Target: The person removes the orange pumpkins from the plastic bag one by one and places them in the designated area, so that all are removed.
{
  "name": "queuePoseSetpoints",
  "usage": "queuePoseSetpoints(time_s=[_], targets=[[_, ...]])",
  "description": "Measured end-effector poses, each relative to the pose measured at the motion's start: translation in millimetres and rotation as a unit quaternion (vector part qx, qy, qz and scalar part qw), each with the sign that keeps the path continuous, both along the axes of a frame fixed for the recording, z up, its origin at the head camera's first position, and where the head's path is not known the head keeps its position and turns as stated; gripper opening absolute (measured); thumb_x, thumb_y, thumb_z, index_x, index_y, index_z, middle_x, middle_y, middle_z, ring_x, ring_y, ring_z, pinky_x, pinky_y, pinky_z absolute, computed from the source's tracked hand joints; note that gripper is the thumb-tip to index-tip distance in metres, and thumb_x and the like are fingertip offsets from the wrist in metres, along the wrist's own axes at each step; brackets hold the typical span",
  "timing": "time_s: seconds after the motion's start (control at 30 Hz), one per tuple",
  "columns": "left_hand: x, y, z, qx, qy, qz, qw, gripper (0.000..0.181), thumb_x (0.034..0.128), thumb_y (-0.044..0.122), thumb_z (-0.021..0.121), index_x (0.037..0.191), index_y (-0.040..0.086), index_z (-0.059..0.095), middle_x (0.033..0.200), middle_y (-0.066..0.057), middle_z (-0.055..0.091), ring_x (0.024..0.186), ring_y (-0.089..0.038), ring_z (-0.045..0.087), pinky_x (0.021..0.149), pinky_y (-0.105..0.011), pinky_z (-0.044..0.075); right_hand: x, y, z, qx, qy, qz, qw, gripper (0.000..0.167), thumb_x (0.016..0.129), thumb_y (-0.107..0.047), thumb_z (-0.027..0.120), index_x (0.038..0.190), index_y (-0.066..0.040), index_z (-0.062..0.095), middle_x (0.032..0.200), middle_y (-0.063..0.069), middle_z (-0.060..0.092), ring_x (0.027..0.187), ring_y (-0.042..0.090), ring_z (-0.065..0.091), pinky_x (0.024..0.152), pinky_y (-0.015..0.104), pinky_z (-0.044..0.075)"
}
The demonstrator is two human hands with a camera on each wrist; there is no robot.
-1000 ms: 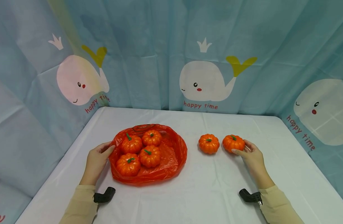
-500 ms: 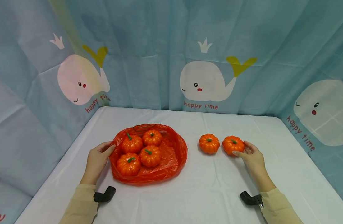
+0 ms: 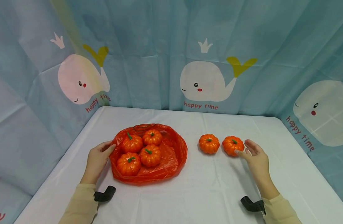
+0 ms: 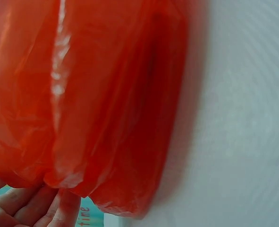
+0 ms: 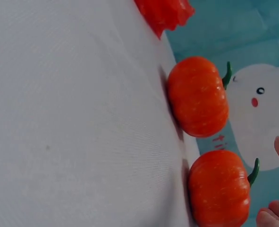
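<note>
A red plastic bag (image 3: 171, 158) lies spread open on the table, with several small orange pumpkins (image 3: 150, 156) inside it on the left. My left hand (image 3: 97, 160) pinches the bag's left rim between thumb and fingers; in the left wrist view, the bag's side (image 4: 106, 104) hides part of that hand. Two more pumpkins sit upright to the right of the bag: a nearer-to-bag pumpkin (image 3: 209, 144) and a right-hand pumpkin (image 3: 233, 146). Just right of the latter, my right hand (image 3: 257, 160) is held with fingers spread, holding nothing. The right wrist view shows its fingers (image 5: 270, 217) apart from that pumpkin (image 5: 219, 189).
A white cloth covers the table (image 3: 188, 199). Behind and at the sides hangs a blue curtain (image 3: 149, 77) printed with whales. Black wrist-worn devices jut from both sleeves, one on the left (image 3: 105, 194) and one on the right (image 3: 252, 204).
The right-hand pumpkin has come down slightly to rest on the table. My right hand has let go and drawn back a little to the right. My left hand stays at the bag's rim.
</note>
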State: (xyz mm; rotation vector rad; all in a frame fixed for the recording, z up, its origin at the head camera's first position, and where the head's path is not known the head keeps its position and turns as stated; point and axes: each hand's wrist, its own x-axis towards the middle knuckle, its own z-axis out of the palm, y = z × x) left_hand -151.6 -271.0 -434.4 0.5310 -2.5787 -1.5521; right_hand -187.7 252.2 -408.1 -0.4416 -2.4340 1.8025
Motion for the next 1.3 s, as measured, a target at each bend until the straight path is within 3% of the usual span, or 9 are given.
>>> queuePoseSetpoints(time_s=[0.17, 0.4, 0.63, 0.87, 1.07, 1.3], targets=[[0.3, 0.3, -0.6, -0.001, -0.003, 0.000, 1.0000, 0.062, 0.1002, 0.050, 0.050, 0.144, 0.005, 0.051, 0.146, -0.021, 0.052, 0.132, -0.035, 0.050, 0.090, -0.018, 0.053, 6.7, -3, 0.7, -0.002, 0.005, 0.006, 1.0000, 0.078, 0.090, -0.017, 0.074, 0.155, -0.006, 0.031, 0.161, 0.013, 0.035, 0.148, 0.023, 0.035, 0.108, 0.020, 0.036], [-0.9, 0.0, -1.4, 0.003, 0.011, -0.002, 0.9999, 0.059, 0.1002, 0.046, 0.053, 0.141, 0.003, 0.053, 0.144, -0.022, 0.054, 0.133, -0.034, 0.049, 0.076, 0.000, 0.039, 21.2, -7, 0.6, 0.000, 0.000, 0.016, 0.9999, 0.080, 0.088, -0.025, 0.077, 0.153, -0.008, 0.035, 0.159, 0.012, 0.038, 0.146, 0.024, 0.038, 0.102, 0.013, 0.039], [-0.9, -0.2, -0.7, 0.006, 0.008, 0.001, 1.0000, 0.060, 0.1003, 0.047, 0.052, 0.142, 0.004, 0.053, 0.144, -0.021, 0.053, 0.133, -0.034, 0.049, 0.074, 0.001, 0.038, 31.8, -15, 1.7, 0.005, -0.013, 0.019, 0.9997, 0.080, 0.086, -0.033, 0.079, 0.152, -0.013, 0.038, 0.156, 0.010, 0.043, 0.142, 0.018, 0.043, 0.094, 0.005, 0.042], [-0.5, 0.3, -0.1, 0.004, 0.009, 0.002, 0.9999, 0.060, 0.1001, 0.047, 0.052, 0.141, 0.004, 0.054, 0.144, -0.021, 0.054, 0.132, -0.034, 0.049, 0.075, 0.001, 0.039, 37.9, -22, 0.3, -0.028, -0.012, 0.012, 0.9995, 0.079, 0.086, -0.022, 0.079, 0.152, -0.013, 0.037, 0.155, 0.007, 0.043, 0.137, 0.010, 0.045, 0.087, 0.000, 0.043], [-0.8, 0.0, -0.9, 0.005, 0.014, 0.006, 0.9999, 0.059, 0.1003, 0.046, 0.052, 0.141, 0.003, 0.054, 0.143, -0.021, 0.055, 0.130, -0.034, 0.050, 0.075, 0.001, 0.039, 44.4, -28, -2.1, -0.052, 0.004, 0.035, 0.9981, 0.078, 0.084, -0.018, 0.081, 0.149, -0.008, 0.039, 0.145, 0.003, 0.049, 0.121, -0.007, 0.050, 0.091, 0.003, 0.044], [-0.5, 0.6, -0.5, 0.007, 0.010, 0.003, 0.9999, 0.059, 0.1005, 0.046, 0.052, 0.141, 0.003, 0.053, 0.144, -0.021, 0.054, 0.132, -0.034, 0.050, 0.074, 0.001, 0.038, 49.1, -35, -4.3, -0.063, 0.008, 0.052, 0.9966, 0.073, 0.084, -0.018, 0.081, 0.145, -0.006, 0.043, 0.138, -0.004, 0.054, 0.117, -0.011, 0.052, 0.093, 0.007, 0.045]])
